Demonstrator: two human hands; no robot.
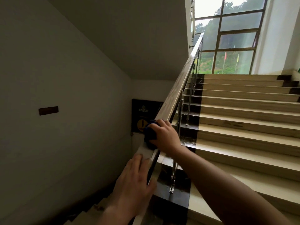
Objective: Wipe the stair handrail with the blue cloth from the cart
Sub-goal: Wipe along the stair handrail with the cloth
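Observation:
A light wood-grain handrail (177,91) climbs from the lower middle to the upper right on metal balusters. My right hand (165,136) grips a bunched blue cloth (150,135) and presses it on top of the rail. Just below it, my left hand (134,182) rests on the rail with its fingers laid flat along the top. The cart is not in view.
Beige stair treads (243,127) with dark marble edging rise to the right toward a large window (230,38). A grey wall (65,111) with a small dark plaque (48,110) stands on the left. A dark sign (144,114) hangs behind the rail. Lower stairs descend at bottom left.

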